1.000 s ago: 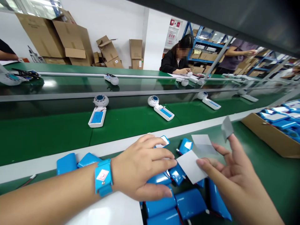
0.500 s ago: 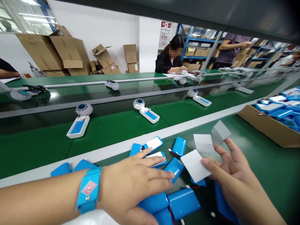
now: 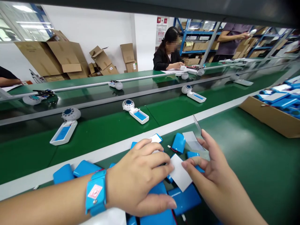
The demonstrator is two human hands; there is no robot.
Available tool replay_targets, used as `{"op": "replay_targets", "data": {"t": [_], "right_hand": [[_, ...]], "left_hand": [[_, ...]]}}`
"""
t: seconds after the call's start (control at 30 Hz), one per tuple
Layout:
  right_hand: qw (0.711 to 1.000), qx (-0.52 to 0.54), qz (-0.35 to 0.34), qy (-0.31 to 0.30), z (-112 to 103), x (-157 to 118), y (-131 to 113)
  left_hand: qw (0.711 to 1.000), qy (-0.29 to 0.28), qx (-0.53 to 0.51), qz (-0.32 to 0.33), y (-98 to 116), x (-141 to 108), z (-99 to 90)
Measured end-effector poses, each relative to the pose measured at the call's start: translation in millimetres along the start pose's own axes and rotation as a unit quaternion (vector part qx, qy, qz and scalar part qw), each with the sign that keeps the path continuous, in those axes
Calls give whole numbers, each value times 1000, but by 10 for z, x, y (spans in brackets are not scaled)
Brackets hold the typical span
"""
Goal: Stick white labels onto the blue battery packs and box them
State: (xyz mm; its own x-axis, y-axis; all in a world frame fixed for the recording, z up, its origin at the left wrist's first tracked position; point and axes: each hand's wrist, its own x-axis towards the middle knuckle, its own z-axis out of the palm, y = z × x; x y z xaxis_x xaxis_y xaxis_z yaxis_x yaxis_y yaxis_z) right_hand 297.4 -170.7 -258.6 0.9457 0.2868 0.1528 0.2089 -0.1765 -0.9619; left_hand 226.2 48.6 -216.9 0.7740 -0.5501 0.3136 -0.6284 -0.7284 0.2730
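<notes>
My right hand (image 3: 206,168) pinches a white square pad (image 3: 181,172) between thumb and finger. Two more such pieces stick out among its fingers: a pale square (image 3: 193,140) and another one (image 3: 197,122) seen nearly edge-on. Palm down, my left hand (image 3: 140,175) reaches over blue battery packs (image 3: 185,198), fingers stretched out and slightly bent. Its fingertips meet the near pad's left edge; whether they press on it I cannot tell. A blue wrist strap (image 3: 96,193) circles the left wrist. White faces show on some packs beneath the hand.
A cardboard box (image 3: 269,120) full of battery packs stands at the right. Beyond the pale ledge (image 3: 93,153), white round-headed devices with blue packs (image 3: 136,112) lie on the green belt (image 3: 98,125). Across the line, a person in black (image 3: 168,53) sits working.
My right hand has moved left with the pads, bringing the near one to my left fingertips. My left fingers have drawn in slightly. The devices on the near belt have shifted left.
</notes>
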Motion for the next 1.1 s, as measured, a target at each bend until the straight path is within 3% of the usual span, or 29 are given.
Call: {"op": "replay_targets", "data": {"t": [0.13, 0.37, 0.5, 0.63, 0.7, 0.87, 0.97, 1.1], "right_hand": [[1000, 4, 25, -7, -41, 73, -65], [997, -75, -8, -20, -83, 95, -6], [992, -99, -67, -40, -269, 190, -110], [981, -96, -166, 38, -505, 524, -312], [988, -38, -147, 9, -499, 718, -302], [992, 59, -46, -104, -252, 1027, -23], [989, 53, -47, -131, -199, 1070, 102], [985, 31, -58, -159, -233, 1031, 216]], "left_hand": [[1000, 18, -9, 5, 8, 55, 94], [1000, 10, -4, 4, -14, 48, 201], [1000, 6, 0, 30, -33, 106, 247], [999, -6, -8, 44, -58, 192, 220], [999, -13, -16, 37, -69, 240, 189], [999, 2, 2, -38, -92, 427, 93], [997, 21, 26, -71, -119, 547, 105], [998, -4, 25, -54, -183, 614, 266]]}}
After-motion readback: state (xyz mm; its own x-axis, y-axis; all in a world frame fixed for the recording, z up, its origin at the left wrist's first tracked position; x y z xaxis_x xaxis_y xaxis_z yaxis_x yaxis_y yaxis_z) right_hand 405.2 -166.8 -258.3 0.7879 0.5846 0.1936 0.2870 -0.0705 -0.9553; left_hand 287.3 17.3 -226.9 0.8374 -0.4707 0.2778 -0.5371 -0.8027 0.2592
